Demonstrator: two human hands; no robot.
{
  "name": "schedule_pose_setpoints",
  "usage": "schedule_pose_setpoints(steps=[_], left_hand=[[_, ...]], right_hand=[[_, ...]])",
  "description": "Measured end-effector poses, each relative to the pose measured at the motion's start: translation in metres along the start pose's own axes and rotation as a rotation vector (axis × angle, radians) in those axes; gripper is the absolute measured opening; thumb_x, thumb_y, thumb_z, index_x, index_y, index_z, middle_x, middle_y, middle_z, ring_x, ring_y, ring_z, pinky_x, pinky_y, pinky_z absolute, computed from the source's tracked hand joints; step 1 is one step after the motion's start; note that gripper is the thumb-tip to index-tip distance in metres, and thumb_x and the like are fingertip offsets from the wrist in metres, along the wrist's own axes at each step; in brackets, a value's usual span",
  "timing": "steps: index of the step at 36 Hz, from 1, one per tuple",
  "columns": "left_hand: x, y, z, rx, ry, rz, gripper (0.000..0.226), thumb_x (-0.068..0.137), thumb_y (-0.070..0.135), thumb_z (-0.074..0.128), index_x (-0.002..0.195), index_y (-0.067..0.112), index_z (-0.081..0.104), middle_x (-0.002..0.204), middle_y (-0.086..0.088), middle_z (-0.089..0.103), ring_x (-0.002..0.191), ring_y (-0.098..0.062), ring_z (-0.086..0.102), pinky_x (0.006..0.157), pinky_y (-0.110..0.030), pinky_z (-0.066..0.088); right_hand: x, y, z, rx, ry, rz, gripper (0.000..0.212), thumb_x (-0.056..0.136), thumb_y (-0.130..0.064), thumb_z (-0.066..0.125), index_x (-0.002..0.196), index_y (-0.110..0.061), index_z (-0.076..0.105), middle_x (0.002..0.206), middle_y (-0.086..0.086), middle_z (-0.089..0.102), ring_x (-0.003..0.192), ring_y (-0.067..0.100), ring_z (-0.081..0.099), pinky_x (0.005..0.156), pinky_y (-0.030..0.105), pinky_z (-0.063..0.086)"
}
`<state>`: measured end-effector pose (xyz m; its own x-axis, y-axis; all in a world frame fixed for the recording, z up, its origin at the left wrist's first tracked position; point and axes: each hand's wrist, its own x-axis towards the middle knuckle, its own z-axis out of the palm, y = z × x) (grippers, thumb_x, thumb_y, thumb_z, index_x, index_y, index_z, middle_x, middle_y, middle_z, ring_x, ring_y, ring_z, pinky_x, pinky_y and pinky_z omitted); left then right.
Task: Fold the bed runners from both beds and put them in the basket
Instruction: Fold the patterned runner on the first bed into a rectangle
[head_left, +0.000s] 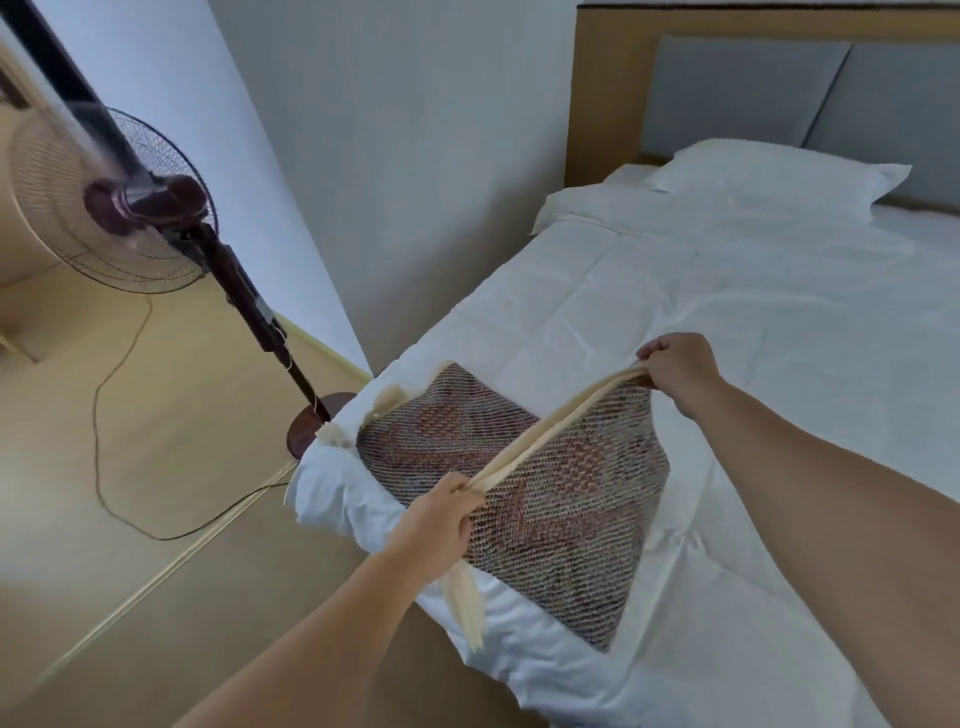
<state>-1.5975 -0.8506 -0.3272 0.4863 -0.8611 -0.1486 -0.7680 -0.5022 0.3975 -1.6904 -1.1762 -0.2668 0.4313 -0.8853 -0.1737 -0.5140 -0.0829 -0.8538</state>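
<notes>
Both hands, left (441, 519) and right (675, 371), gripped the runner (545, 483) edge over the bed (727, 312); I'd match corners before creasing.

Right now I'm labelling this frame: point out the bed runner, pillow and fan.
bed runner (571, 493): head view, woven patterned face.
pillow (769, 174): head view, white top.
fan (176, 197): head view, dark motor hub.

The bed (841, 597) is covered by a white duvet (753, 338). A white pillow (769, 176) lies at its head end, near the headboard (608, 104). A woven runner (566, 504) with cream fringe lies on its foot corner, one edge raised. On the floor (156, 597) just beside that corner stands a fan (130, 202), its cord (96, 415) trailing.
</notes>
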Motion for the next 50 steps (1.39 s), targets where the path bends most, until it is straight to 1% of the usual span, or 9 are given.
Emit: schedule_pose_setpoints(steps=[10, 14, 17, 20, 27, 35, 41, 45, 50], left_hand=[[0.031, -0.036, -0.021, 0.053, 0.063, -0.102, 0.042, 0.091, 0.007, 0.046, 0.131, 0.021, 0.051, 0.123, 0.005, 0.048, 0.088, -0.018, 0.06, 0.079, -0.033, 0.05], [0.043, -0.051, -0.027, 0.054, 0.06, -0.109, 0.043, 0.09, 0.004, 0.045, 0.13, 0.02, 0.051, 0.122, 0.004, 0.047, 0.084, -0.019, 0.059, 0.076, -0.031, 0.048], [0.054, -0.067, -0.03, 0.048, 0.047, -0.132, 0.044, 0.09, 0.003, 0.043, 0.131, 0.019, 0.05, 0.124, 0.003, 0.047, 0.087, -0.02, 0.059, 0.076, -0.03, 0.047], [0.064, -0.085, -0.031, 0.034, 0.043, -0.146, 0.043, 0.09, 0.003, 0.043, 0.13, 0.018, 0.052, 0.124, 0.003, 0.049, 0.089, -0.02, 0.06, 0.076, -0.029, 0.046], [0.101, -0.144, -0.032, 0.004, -0.037, -0.144, 0.043, 0.092, 0.004, 0.041, 0.131, 0.021, 0.051, 0.125, 0.006, 0.047, 0.083, -0.017, 0.057, 0.07, -0.026, 0.042], [0.162, -0.246, -0.024, -0.056, -0.184, -0.142, 0.043, 0.092, 0.003, 0.041, 0.13, 0.021, 0.049, 0.122, 0.007, 0.047, 0.074, -0.01, 0.051, 0.064, -0.021, 0.038], [0.207, -0.321, -0.007, -0.159, -0.285, -0.163, 0.045, 0.092, 0.002, 0.039, 0.132, 0.021, 0.047, 0.127, 0.004, 0.045, 0.081, -0.015, 0.057, 0.068, -0.025, 0.044], [0.232, -0.366, 0.011, -0.181, -0.353, -0.169, 0.049, 0.09, -0.001, 0.036, 0.132, 0.022, 0.046, 0.127, 0.001, 0.046, 0.087, -0.021, 0.059, 0.077, -0.037, 0.049], [0.254, -0.411, 0.037, -0.23, -0.394, -0.172, 0.05, 0.09, -0.002, 0.035, 0.133, 0.022, 0.046, 0.129, -0.001, 0.046, 0.1, -0.024, 0.057, 0.088, -0.036, 0.046]], right_hand=[[0.044, -0.025, 0.057, 0.011, -0.158, -0.05, 0.025, 0.083, -0.004, 0.059, 0.068, -0.022, 0.067, 0.095, 0.007, 0.069, 0.095, 0.026, 0.063, 0.091, 0.041, 0.053], [0.057, -0.027, 0.071, -0.04, -0.246, -0.101, 0.016, 0.082, -0.006, 0.062, 0.089, -0.017, 0.071, 0.109, 0.008, 0.068, 0.105, 0.026, 0.061, 0.097, 0.042, 0.05], [0.065, -0.028, 0.084, -0.128, -0.269, -0.168, 0.021, 0.084, -0.004, 0.057, 0.088, -0.017, 0.073, 0.098, 0.008, 0.07, 0.095, 0.027, 0.063, 0.082, 0.036, 0.052], [0.076, -0.03, 0.103, -0.2, -0.243, -0.205, 0.024, 0.087, -0.004, 0.051, 0.086, -0.016, 0.072, 0.09, 0.009, 0.07, 0.087, 0.028, 0.063, 0.071, 0.03, 0.047], [0.11, -0.034, 0.169, -0.299, -0.107, -0.193, 0.025, 0.096, -0.015, 0.044, 0.102, -0.006, 0.067, 0.122, 0.016, 0.05, 0.098, 0.032, 0.058, 0.081, 0.034, 0.045], [0.155, -0.035, 0.272, -0.34, -0.043, -0.121, 0.02, 0.099, -0.02, 0.04, 0.088, -0.011, 0.055, 0.09, 0.005, 0.057, 0.088, 0.023, 0.053, 0.073, 0.03, 0.036], [0.194, -0.025, 0.36, -0.366, -0.054, -0.071, 0.022, 0.099, -0.021, 0.043, 0.102, -0.008, 0.06, 0.099, 0.007, 0.061, 0.093, 0.024, 0.054, 0.081, 0.036, 0.044], [0.22, -0.006, 0.412, -0.393, -0.075, -0.058, 0.021, 0.1, -0.019, 0.041, 0.101, -0.008, 0.058, 0.096, 0.006, 0.058, 0.088, 0.023, 0.052, 0.072, 0.033, 0.039], [0.245, 0.018, 0.469, -0.413, -0.088, -0.075, 0.024, 0.101, -0.019, 0.039, 0.102, -0.004, 0.058, 0.096, 0.006, 0.057, 0.085, 0.02, 0.051, 0.072, 0.032, 0.039]])
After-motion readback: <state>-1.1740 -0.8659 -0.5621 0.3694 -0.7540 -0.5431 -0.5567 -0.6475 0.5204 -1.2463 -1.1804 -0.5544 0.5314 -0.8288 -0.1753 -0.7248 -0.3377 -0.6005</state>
